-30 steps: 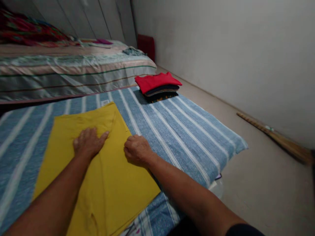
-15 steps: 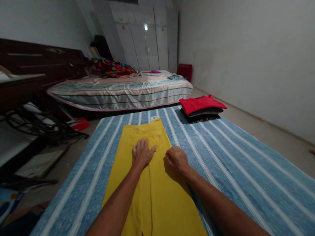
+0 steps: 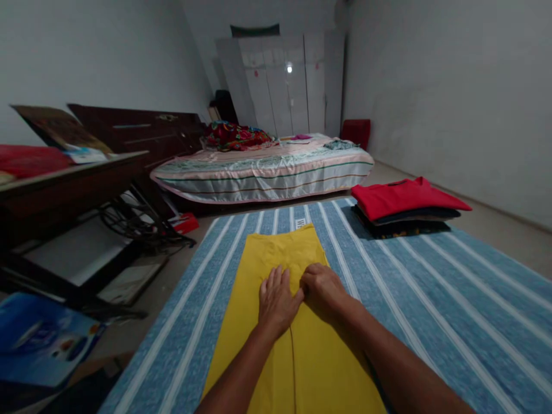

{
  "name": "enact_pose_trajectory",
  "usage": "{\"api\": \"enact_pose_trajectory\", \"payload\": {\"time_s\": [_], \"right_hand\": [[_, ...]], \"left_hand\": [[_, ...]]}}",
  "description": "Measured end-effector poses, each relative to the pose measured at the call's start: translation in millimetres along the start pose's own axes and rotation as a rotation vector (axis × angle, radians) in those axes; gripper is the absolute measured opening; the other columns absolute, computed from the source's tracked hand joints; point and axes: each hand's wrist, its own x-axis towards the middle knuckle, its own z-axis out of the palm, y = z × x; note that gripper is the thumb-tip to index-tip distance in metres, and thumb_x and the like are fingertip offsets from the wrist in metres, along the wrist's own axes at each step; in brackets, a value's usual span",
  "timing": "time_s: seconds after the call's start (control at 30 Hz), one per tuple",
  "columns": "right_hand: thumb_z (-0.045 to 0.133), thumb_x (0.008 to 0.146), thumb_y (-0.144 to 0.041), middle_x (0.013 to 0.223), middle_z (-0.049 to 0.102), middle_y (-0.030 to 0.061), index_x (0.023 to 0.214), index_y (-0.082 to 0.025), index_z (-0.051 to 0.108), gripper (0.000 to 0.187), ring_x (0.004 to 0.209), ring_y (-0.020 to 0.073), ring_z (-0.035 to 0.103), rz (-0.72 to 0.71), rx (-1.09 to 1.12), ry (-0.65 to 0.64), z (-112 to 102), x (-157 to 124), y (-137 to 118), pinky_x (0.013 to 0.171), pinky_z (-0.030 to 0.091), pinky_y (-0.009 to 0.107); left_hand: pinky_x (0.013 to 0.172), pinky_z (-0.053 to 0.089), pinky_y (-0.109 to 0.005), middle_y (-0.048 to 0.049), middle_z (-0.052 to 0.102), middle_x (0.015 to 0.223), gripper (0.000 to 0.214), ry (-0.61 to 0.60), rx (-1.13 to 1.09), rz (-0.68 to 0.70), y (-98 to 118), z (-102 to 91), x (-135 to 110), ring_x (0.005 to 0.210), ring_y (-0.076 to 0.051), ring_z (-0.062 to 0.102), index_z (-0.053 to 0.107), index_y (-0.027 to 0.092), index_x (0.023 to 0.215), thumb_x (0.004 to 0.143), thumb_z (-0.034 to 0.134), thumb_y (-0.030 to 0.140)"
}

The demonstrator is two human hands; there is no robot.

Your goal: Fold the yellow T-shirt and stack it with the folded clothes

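Observation:
A yellow garment (image 3: 280, 247) lies lengthwise in front of me, its sides folded in so that a seam runs down the middle toward me. Flat on its upper part rests my left hand (image 3: 279, 302), fingers spread. My right hand (image 3: 325, 290) is just beside the left thumb, its fingers curled and pinching the yellow cloth; the fingertips are partly hidden. Under the garment is a blue cover with white stripes (image 3: 431, 322). A small white label (image 3: 301, 223) shows beyond the garment's far edge.
At the far right of the cover sits a stack of folded clothes, a red one (image 3: 401, 198) on top. Beyond stands a bed (image 3: 267, 178) with a floral blanket (image 3: 237, 137). A dark table (image 3: 77, 178) and a blue box (image 3: 43, 339) are on the left.
My right hand has moved inward from the garment's right edge to beside my left thumb. The left hand stays flat on the cloth. The view has turned left and tilted up slightly.

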Motion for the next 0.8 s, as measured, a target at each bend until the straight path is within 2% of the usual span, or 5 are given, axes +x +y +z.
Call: {"api": "enact_pose_trajectory", "payload": {"time_s": [0.2,0.33,0.53,0.67,0.8], "right_hand": [[0.062,0.076,-0.015,0.080,0.061,0.0032,0.075,-0.019,0.064,0.005,0.079,0.0178,0.051,-0.025,-0.006,0.028,3.2,-1.2,-1.5,0.068,0.033,0.029],[0.061,0.076,-0.013,0.078,0.059,0.0034,0.073,-0.018,0.061,0.006,0.078,0.0178,0.049,-0.062,-0.027,0.105,10.4,-2.0,-1.0,0.068,0.032,0.030],[0.052,0.081,-0.008,0.073,0.055,0.0033,0.070,-0.018,0.057,0.015,0.072,0.0168,0.045,-0.079,-0.001,0.214,13.2,-4.1,-0.9,0.065,0.030,0.030],[0.051,0.077,-0.005,0.073,0.054,0.0037,0.069,-0.018,0.055,0.016,0.073,0.0170,0.045,-0.062,0.053,0.197,8.0,-5.6,-3.3,0.067,0.030,0.030],[0.051,0.072,-0.003,0.073,0.054,0.0033,0.067,-0.018,0.052,0.016,0.073,0.0171,0.044,-0.060,0.090,0.188,7.2,-6.6,-2.6,0.067,0.030,0.030]], "left_hand": [[0.114,0.013,-0.044,-0.0133,0.020,0.154,0.069,-0.110,-0.064,-0.013,-3.8,-7.6,1.0,0.143,-0.026,0.013,0.031,0.011,0.144,0.085,0.039,0.045],[0.114,0.016,-0.042,-0.0148,0.019,0.154,0.072,-0.114,-0.141,-0.006,-4.8,-16.8,8.5,0.143,-0.027,0.014,0.034,0.011,0.143,0.081,0.045,0.045],[0.109,0.027,-0.028,-0.0143,0.039,0.146,0.050,0.068,-0.184,-0.045,-8.3,-26.2,55.2,0.136,-0.021,0.034,0.051,0.011,0.129,0.082,0.048,0.029],[0.092,0.042,-0.028,-0.0120,0.065,0.116,0.030,0.121,-0.184,-0.082,-18.5,-21.4,95.8,0.111,-0.021,0.059,0.065,0.017,0.101,0.080,0.044,0.016],[0.080,0.046,-0.028,-0.0103,0.069,0.100,0.030,0.132,-0.188,-0.134,-26.5,-11.9,117.1,0.095,-0.021,0.064,0.067,0.018,0.089,0.079,0.040,0.010]]}}
